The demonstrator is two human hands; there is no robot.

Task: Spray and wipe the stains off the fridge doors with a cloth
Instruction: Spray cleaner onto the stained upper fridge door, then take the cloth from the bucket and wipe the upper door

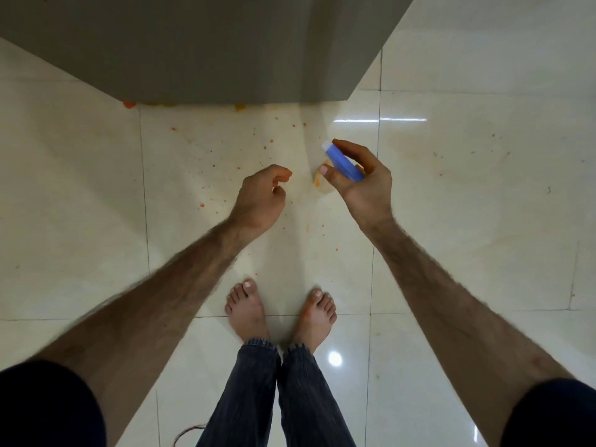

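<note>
The right hand (pixel 361 179) is gripping a small blue plastic spray bottle with a white cap (pixel 343 162), fingers and thumb curled round it, its long axis slanting so the cap is pointing far and left toward the grey fridge door (pixel 200 50). The left hand (pixel 261 198) is hanging apart from it, loosely curled and holding nothing. Both are hovering over a glossy cream tiled floor (pixel 467 204) speckled with orange splatter (pixel 267 146), bare feet (pixel 248 311) standing near.
</note>
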